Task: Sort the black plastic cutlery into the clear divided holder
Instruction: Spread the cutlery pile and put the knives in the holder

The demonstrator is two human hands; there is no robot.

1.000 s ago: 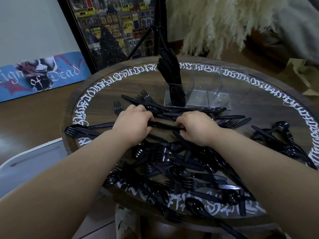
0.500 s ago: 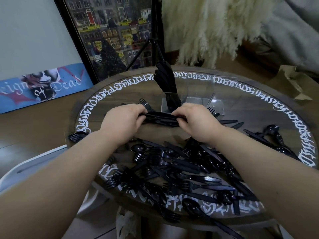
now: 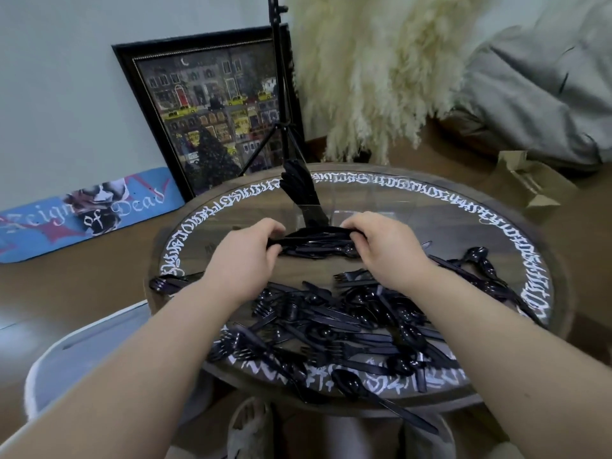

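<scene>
**Both hands hold one bundle in front of the clear holder**

The left hand (image 3: 245, 260) and the right hand (image 3: 385, 248) each grip one end of a bundle of black cutlery (image 3: 314, 241), with the fingers curled around it. The bundle lies crosswise, just in front of the clear divided holder (image 3: 361, 207) and lifted a little over the round table (image 3: 496, 226).

In the holder's left compartment stands a bunch of black pieces (image 3: 298, 187), upright and leaning slightly to the left. The compartments to the right of it seem to hold nothing, but the clear walls are hard to read.

Nearer to the person than the holder, a loose pile of forks, spoons and knives (image 3: 331, 326) covers the table up to its near edge, and one spoon (image 3: 351, 385) reaches over that edge. To the right of the holder, a few spoons (image 3: 480, 260) lie near the white lettered rim. To the holder's left the tabletop is bare wood, with some forks (image 3: 165, 283) at the edge.
</scene>
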